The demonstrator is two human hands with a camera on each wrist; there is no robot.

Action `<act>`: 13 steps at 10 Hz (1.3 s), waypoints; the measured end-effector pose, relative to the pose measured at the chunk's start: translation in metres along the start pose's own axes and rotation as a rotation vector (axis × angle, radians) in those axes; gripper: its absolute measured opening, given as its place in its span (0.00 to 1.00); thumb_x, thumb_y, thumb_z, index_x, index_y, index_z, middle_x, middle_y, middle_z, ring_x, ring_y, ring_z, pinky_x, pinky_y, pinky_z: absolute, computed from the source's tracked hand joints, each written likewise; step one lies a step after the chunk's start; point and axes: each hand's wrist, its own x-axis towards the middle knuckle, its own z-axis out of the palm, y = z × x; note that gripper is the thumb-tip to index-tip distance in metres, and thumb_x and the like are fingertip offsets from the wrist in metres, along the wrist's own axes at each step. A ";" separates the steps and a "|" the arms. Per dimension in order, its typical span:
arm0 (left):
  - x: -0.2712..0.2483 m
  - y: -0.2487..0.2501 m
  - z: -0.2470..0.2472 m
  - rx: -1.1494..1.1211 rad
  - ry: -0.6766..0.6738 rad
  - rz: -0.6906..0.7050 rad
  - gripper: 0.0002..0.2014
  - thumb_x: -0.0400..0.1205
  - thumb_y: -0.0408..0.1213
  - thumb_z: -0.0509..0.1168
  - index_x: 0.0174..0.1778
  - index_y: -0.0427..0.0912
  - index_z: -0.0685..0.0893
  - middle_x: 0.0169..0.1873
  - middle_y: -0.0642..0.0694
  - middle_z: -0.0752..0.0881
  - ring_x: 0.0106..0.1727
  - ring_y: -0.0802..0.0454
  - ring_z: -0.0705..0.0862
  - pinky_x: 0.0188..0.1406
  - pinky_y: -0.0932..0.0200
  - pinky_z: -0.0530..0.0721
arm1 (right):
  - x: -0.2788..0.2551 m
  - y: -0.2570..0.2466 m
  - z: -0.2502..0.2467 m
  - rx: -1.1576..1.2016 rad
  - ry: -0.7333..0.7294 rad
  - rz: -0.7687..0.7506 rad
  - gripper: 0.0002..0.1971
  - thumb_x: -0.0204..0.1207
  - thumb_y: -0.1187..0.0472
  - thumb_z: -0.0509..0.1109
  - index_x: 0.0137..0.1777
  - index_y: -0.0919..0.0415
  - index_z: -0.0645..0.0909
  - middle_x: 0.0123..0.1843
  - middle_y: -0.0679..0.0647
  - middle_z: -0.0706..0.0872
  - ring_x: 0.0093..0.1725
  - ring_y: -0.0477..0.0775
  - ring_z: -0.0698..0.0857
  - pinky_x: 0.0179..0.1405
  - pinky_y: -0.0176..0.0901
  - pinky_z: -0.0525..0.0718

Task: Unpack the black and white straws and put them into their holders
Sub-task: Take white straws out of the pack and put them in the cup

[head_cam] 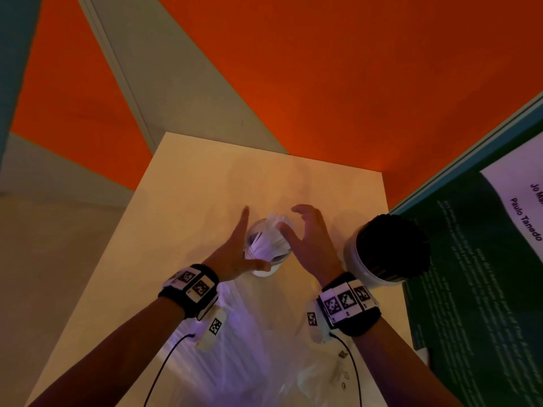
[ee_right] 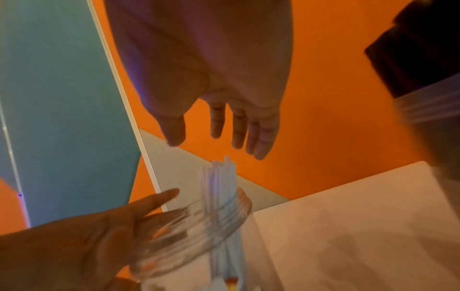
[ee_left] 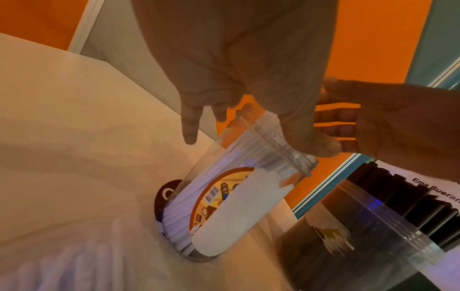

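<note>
Right hand (ee_right: pixel 214 82) hovers spread above white straws (ee_right: pixel 220 177) in clear jar (ee_right: pixel 199 226).

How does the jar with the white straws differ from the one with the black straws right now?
The white-straw jar stands between both hands, the left hand touching its side and rim; the black-straw jar stands untouched beside the right hand. The white-straw jar looks only part full, the black-straw jar packed. Both are clear, lidless and on the table.
</note>
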 end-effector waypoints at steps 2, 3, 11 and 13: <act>-0.054 -0.002 0.006 0.264 0.327 0.040 0.56 0.56 0.65 0.78 0.75 0.50 0.60 0.68 0.55 0.63 0.69 0.55 0.67 0.65 0.56 0.72 | -0.074 0.010 -0.025 0.060 -0.182 -0.072 0.15 0.67 0.76 0.62 0.37 0.53 0.77 0.36 0.44 0.79 0.35 0.39 0.77 0.38 0.29 0.73; -0.093 0.005 0.031 0.484 0.109 0.073 0.29 0.65 0.71 0.69 0.51 0.56 0.73 0.47 0.59 0.74 0.45 0.63 0.73 0.45 0.64 0.73 | -0.118 0.012 -0.040 -0.081 -0.789 0.102 0.17 0.65 0.74 0.59 0.31 0.52 0.81 0.28 0.41 0.81 0.29 0.34 0.79 0.36 0.26 0.73; -0.179 0.036 0.078 0.524 -0.241 0.029 0.08 0.84 0.35 0.61 0.48 0.32 0.77 0.41 0.32 0.86 0.38 0.36 0.85 0.41 0.44 0.82 | -0.216 0.013 0.119 -0.296 -0.455 0.325 0.19 0.83 0.62 0.54 0.71 0.68 0.72 0.71 0.64 0.77 0.70 0.58 0.75 0.67 0.48 0.69; -0.186 0.033 0.075 0.492 -0.214 0.026 0.07 0.84 0.35 0.62 0.49 0.33 0.78 0.42 0.36 0.87 0.38 0.40 0.86 0.37 0.53 0.81 | -0.215 0.006 0.120 -0.540 -0.549 0.263 0.21 0.84 0.63 0.55 0.76 0.67 0.66 0.74 0.65 0.72 0.73 0.63 0.71 0.71 0.52 0.67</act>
